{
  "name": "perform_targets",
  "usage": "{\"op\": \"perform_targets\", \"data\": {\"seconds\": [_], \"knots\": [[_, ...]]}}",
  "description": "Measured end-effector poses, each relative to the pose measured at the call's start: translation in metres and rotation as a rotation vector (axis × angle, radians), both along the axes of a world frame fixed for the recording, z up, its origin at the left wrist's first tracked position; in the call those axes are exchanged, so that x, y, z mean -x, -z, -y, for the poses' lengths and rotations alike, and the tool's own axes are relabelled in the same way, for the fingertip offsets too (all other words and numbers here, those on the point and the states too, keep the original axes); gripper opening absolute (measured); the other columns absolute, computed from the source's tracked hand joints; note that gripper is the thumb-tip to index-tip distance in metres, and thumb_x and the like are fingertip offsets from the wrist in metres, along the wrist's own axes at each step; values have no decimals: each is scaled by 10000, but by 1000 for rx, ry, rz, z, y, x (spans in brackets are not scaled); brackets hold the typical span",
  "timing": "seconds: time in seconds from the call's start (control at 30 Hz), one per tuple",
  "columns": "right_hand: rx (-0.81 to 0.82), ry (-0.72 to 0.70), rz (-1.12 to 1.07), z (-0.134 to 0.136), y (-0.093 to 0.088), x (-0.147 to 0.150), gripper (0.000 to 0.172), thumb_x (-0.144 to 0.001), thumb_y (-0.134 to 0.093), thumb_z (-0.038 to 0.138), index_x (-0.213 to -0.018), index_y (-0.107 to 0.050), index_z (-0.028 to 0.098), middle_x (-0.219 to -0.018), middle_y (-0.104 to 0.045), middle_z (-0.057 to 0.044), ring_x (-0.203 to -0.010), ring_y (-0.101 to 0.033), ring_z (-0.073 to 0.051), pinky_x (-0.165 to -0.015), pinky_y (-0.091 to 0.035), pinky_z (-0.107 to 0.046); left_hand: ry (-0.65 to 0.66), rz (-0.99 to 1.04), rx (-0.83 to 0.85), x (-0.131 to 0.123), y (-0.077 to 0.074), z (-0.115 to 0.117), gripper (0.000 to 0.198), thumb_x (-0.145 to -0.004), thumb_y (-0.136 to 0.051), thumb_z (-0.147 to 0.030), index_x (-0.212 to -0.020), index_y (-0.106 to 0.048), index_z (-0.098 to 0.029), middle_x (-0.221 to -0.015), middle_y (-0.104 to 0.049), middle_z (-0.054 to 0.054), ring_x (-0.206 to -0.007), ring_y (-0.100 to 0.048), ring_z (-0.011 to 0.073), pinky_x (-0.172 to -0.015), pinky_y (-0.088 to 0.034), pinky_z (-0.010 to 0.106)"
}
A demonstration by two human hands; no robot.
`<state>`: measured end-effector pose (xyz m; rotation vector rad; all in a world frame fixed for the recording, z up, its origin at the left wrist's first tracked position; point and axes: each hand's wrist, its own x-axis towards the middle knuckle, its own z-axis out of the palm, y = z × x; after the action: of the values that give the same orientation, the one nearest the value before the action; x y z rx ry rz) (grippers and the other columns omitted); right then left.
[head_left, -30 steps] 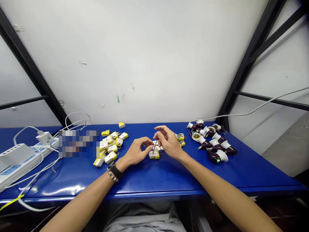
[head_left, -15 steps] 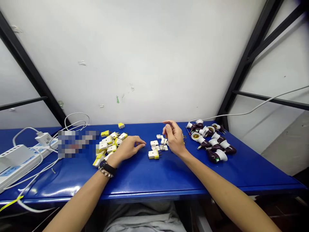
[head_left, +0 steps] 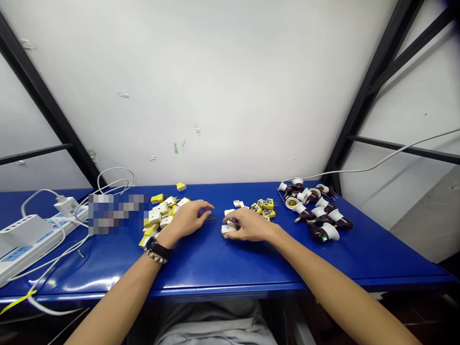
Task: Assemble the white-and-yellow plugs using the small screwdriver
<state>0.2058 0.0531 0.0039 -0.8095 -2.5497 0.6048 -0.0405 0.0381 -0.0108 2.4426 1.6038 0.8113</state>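
My right hand is closed around a white and yellow two-pin plug on the blue table, thumb on the near side and fingers on the far side. A small dark purplish bit shows under its fingers; I cannot make out what it is. White plug covers lie just beyond that hand, partly hidden. Opened yellow plug halves with pins are heaped behind it. My left hand rests beside a pile of white and yellow plugs, thumb and fingers apart and holding nothing. Small dark screws lie by its fingertips.
Several dark purple and white lamp holders are heaped at the right. A white power strip with cables and a charger occupies the left. One yellow plug lies near the white wall. Black frame posts stand at both sides.
My right hand has come down and left, from holding a thin metal shaft upright over the covers to gripping the plug. The yellow halves and screws are now uncovered. My left fingers have parted.
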Motion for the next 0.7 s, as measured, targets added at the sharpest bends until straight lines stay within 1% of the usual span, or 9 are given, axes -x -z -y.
{"op": "perform_targets", "data": {"seconds": [0.13,0.2,0.27,0.3,0.4,0.5,0.57,0.63,0.7], "knots": [[-7,-8,-7,3,-3,4,129,-791,-742,314,-819,-769,191,-676,-679,-22,-583,-551,-152,-577,-344,-260,0,-6,6,-2,0,1,231,-898,-566,-290,-1035,-745,-237,-932,-749,31,-713,-637,177,-683,-459,284],[-26,-2,-21,3,-5,4,141,-839,-688,278,-761,-755,181,-648,-658,-18,-577,-531,-141,-580,-335,-258,5,-6,5,-4,-1,2,232,-897,-563,-297,-1025,-745,-232,-920,-746,33,-706,-633,174,-677,-459,282],[-38,-6,-24,2,-6,3,156,-851,-689,303,-802,-756,171,-681,-663,-21,-615,-540,-141,-599,-346,-250,5,-13,7,-5,-2,3,236,-905,-552,-306,-1025,-741,-229,-922,-744,32,-711,-633,170,-686,-461,281],[-39,-10,-11,1,-7,2,186,-840,-712,345,-864,-759,167,-717,-673,-25,-642,-550,-144,-609,-354,-246,3,-17,10,-6,-3,3,238,-910,-547,-309,-1030,-737,-230,-926,-744,30,-717,-633,168,-693,-462,281],[-29,0,98,1,-8,0,405,-762,-783,474,-1012,-740,159,-812,-696,-43,-702,-579,-161,-613,-361,-241,1,-29,29,-7,-4,4,230,-913,-549,-306,-1037,-730,-237,-938,-742,24,-721,-633,163,-704,-461,284],[-30,29,219,3,-9,0,263,-813,-733,414,-839,-727,153,-726,-679,-39,-643,-562,-153,-573,-329,-245,15,-33,41,-8,-3,4,224,-914,-553,-299,-1039,-728,-237,-944,-740,25,-718,-633,160,-712,-462,287],[-37,18,221,4,-9,0,227,-826,-715,370,-762,-708,153,-678,-664,-30,-606,-544,-142,-560,-321,-246,23,-32,43,-8,-3,4,222,-918,-552,-297,-1036,-729,-236,-942,-738,24,-723,-633,161,-719,-466,287],[-71,34,153,2,-10,1,222,-839,-709,373,-812,-726,153,-721,-685,-35,-634,-558,-145,-585,-344,-246,25,-31,39,-9,-3,5,216,-917,-556,-293,-1032,-730,-236,-937,-737,22,-724,-632,161,-721,-469,285],[-133,107,74,-2,-9,-1,243,-874,-685,384,-938,-745,158,-815,-713,-49,-701,-590,-157,-637,-375,-250,21,-31,32,-9,-4,5,212,-913,-562,-291,-1030,-730,-237,-929,-737,19,-723,-633,161,-718,-470,283]]}}
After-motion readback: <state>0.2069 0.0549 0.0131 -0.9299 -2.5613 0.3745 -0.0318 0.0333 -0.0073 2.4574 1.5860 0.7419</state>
